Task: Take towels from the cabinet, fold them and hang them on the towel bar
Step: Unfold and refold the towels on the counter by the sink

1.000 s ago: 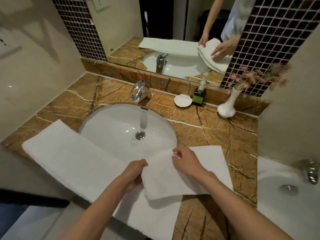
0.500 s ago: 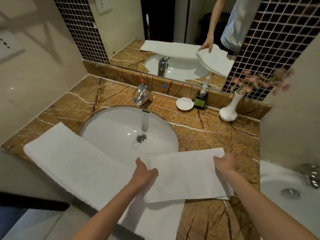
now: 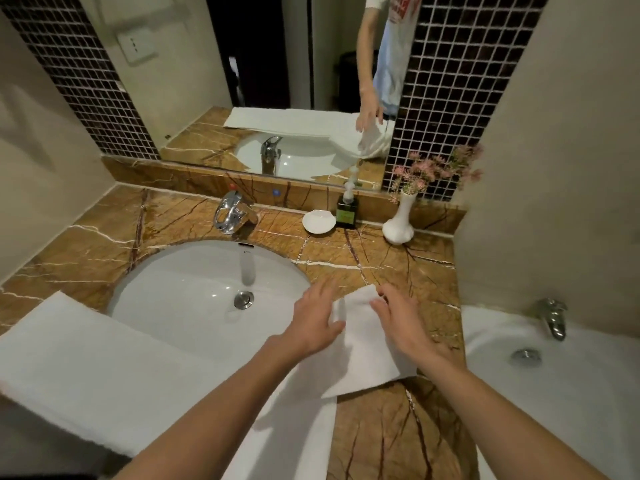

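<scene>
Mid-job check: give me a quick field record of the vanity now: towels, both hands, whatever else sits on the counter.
large towel: spread flat along the front edge of the countertop
small towel: folded, white, right of the sink, overlapping the large towel
left hand: open, flat on the small towel's left edge
right hand: open, flat on its right part
back of countertop: faucet, soap dish, soap bottle, vase of pink flowers
towel bar: not in view
</scene>
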Action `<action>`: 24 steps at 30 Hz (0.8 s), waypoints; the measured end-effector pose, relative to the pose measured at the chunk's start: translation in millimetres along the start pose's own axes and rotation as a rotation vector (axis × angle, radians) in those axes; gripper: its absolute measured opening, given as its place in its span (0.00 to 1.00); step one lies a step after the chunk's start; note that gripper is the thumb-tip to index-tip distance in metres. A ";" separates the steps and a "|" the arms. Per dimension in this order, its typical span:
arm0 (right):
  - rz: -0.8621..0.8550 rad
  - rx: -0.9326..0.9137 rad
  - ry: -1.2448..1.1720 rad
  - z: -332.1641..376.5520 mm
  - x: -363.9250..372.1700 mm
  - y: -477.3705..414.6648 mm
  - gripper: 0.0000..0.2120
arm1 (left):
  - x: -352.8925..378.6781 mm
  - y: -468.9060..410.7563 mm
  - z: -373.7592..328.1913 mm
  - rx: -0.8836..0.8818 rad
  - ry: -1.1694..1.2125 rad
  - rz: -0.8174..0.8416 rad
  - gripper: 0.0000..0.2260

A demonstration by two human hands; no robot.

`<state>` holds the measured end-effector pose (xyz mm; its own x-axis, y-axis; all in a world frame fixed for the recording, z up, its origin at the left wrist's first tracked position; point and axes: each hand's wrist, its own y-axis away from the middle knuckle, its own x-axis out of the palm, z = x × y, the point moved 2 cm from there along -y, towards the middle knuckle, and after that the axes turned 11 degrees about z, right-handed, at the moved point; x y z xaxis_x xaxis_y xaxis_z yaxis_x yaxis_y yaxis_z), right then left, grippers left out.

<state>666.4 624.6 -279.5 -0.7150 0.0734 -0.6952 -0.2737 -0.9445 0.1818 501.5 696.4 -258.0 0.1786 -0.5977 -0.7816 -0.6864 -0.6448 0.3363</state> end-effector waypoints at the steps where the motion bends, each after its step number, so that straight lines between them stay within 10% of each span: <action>1: 0.005 -0.046 -0.018 3.4 -2.4 4.2 0.03 | -2.7 -8.4 -11.2 0.061 0.021 0.012 0.35; 9: -0.173 -0.040 0.027 -0.4 -49.4 28.0 0.06 | -13.7 -31.3 -84.5 0.262 0.020 -0.013 0.10; 18: -0.033 0.205 0.078 -41.3 -62.8 38.3 0.14 | -26.5 -36.4 -112.7 0.223 0.324 -0.244 0.09; 24: -0.202 0.115 -0.396 -23.0 -95.4 46.0 0.09 | -72.2 -24.9 -114.9 0.286 0.357 -0.393 0.12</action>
<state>736.8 566.8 -220.8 -0.8247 0.3906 -0.4091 -0.4867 -0.8585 0.1614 586.7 700.8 -149.6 0.6489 -0.4954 -0.5775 -0.6745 -0.7257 -0.1354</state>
